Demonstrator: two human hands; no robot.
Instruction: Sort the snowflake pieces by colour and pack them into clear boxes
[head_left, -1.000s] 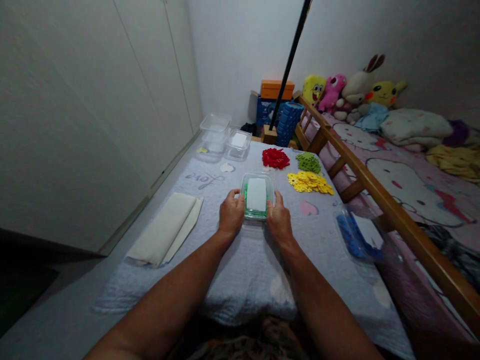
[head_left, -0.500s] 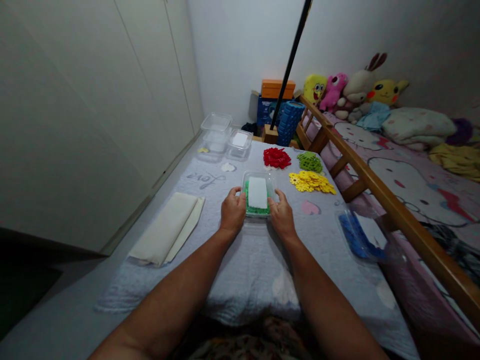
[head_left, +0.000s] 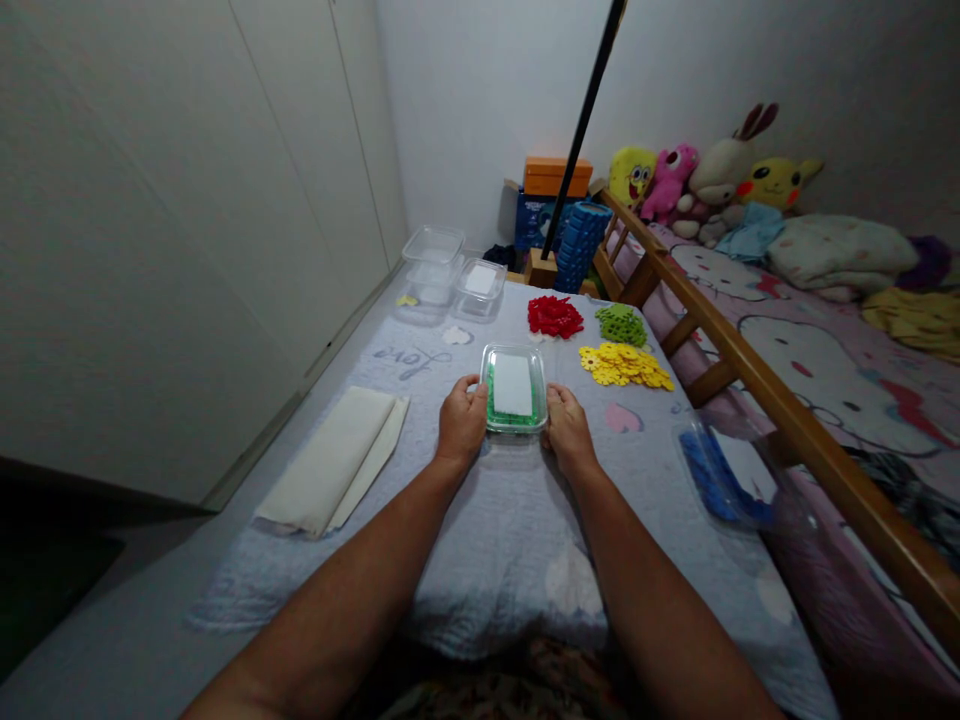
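Note:
A clear plastic container [head_left: 514,424] with green pieces inside sits in the middle of the cloth-covered table, a white label [head_left: 513,385] on its top. My left hand [head_left: 462,420] grips its left side, fingers curled round the edge. On the opposite side, my right hand [head_left: 568,425] is closed on the right edge. Beyond the container lie a pile of red pieces [head_left: 554,317], a pile of light green pieces [head_left: 622,325] and a pile of yellow flower-shaped pieces [head_left: 625,366].
Clear containers [head_left: 433,245] are stacked at the back left, beside another with a white label [head_left: 481,280]. A folded cream cloth or paper [head_left: 330,465] lies on the left. A container with blue pieces [head_left: 720,480] stands at the right edge, near the wooden bed rail [head_left: 750,370].
My right thumb has shifted from the container's top to its right side. The container has turned slightly between my hands and stays in about the same place.

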